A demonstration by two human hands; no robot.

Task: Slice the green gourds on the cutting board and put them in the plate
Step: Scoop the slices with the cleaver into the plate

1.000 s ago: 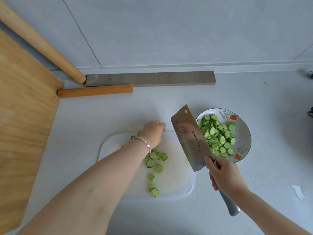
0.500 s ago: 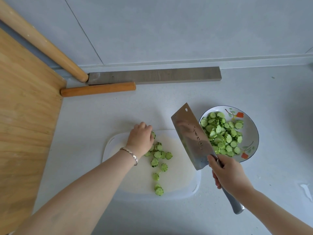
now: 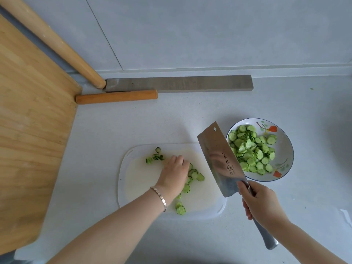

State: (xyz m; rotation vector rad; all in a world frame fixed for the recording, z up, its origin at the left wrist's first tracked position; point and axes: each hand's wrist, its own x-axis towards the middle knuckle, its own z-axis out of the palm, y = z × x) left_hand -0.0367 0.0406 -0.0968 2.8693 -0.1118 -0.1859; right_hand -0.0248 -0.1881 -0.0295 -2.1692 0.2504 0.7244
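Head view: right hand grips cleaver; left hand covers gourd slices mid cutting board — grasp unclear. Plate at 2 o'clock. Slices likely light, slippery — scoop underneath, don't pinch.

Soft even daylight, faint shadows, sharp focus, wide-angle bending at edges.

A grey bar lies along the wall, an orange dowel just beside it.
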